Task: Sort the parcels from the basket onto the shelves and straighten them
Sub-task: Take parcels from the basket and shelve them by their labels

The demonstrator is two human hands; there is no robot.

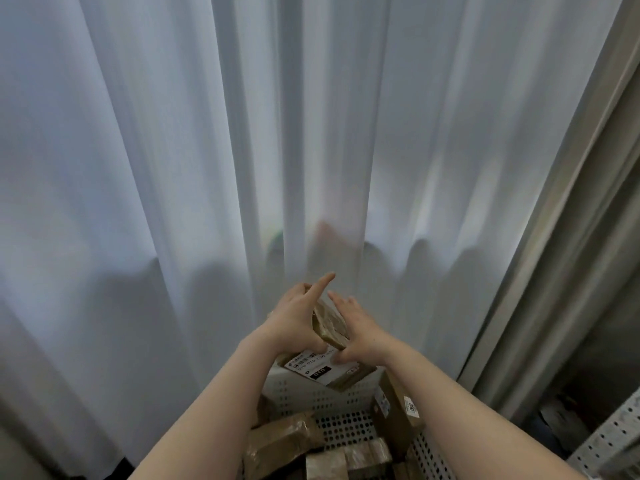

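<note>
A small brown taped parcel [330, 323] is held up between both hands above the basket. My left hand [299, 318] grips its left side with the thumb underneath and the index finger pointing out straight. My right hand [356, 329] holds its right side, fingers stretched along the box and thumb below. A second cardboard parcel with a white label [322, 370] rests on the far rim of the white perforated basket [343, 414], just under my hands. Several more brown parcels [287, 441] lie inside the basket.
A white curtain [242, 150] hangs right behind the basket and fills most of the view. At the right stands a grey upright post [568, 244], with a perforated metal shelf edge [609, 441] in the lower right corner.
</note>
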